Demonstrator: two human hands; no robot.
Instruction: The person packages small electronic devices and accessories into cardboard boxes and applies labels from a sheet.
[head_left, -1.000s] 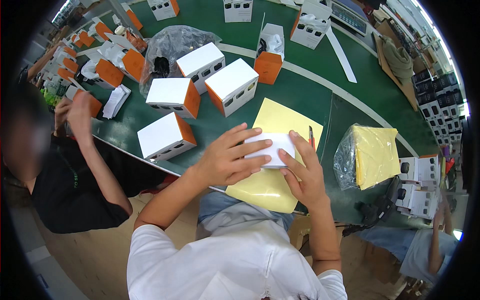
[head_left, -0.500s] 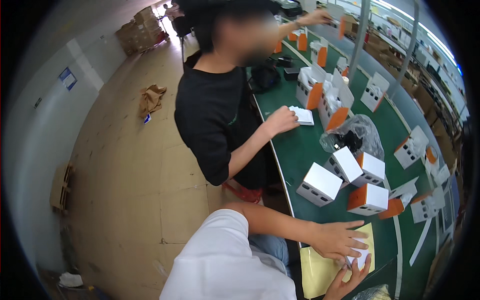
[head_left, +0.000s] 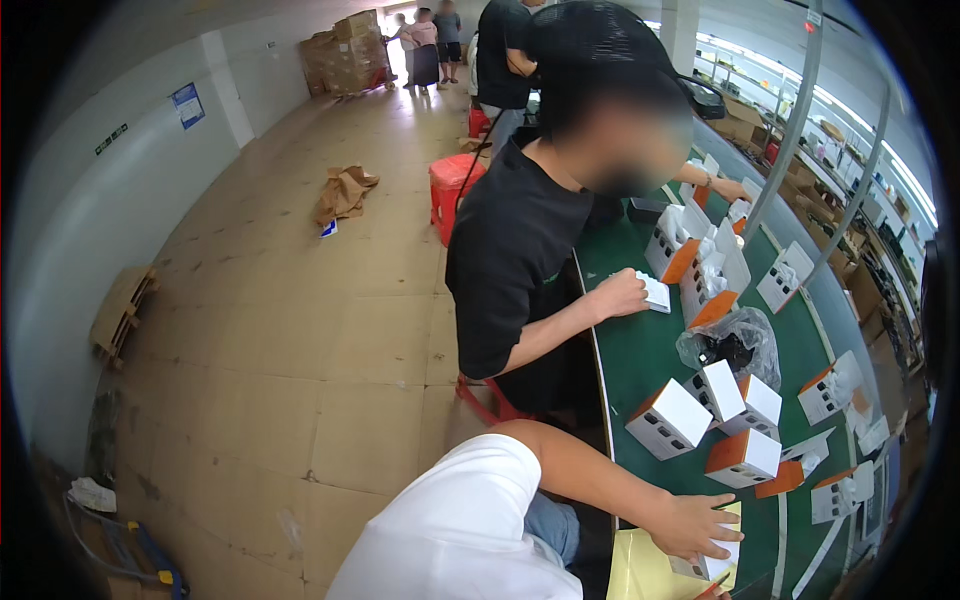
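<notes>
My left hand (head_left: 692, 528) lies with fingers spread over a small white box (head_left: 718, 566), touching its top. The box rests on yellow sheets (head_left: 632, 568) at the near end of the green worktable (head_left: 640, 360). Only a sliver of my right hand (head_left: 716, 594) shows at the lower edge, beside the box; its fingers are mostly out of the picture. Just beyond my left hand stand closed white-and-orange boxes, the nearest being one box (head_left: 745, 457) with an orange side. An opened box (head_left: 795, 472) is to its right.
A co-worker (head_left: 520, 270) in black sits on my left, one hand on a white stack (head_left: 655, 292), the other reaching among open boxes. A clear plastic bag (head_left: 750, 340) with black items lies mid-table. Metal posts (head_left: 795, 110) rise along the far side. A red stool (head_left: 455, 185) stands behind.
The view has shifted, and my right hand has nearly left it at the lower edge. My left hand stays on the box. The co-worker's raised far hand has come down among the boxes.
</notes>
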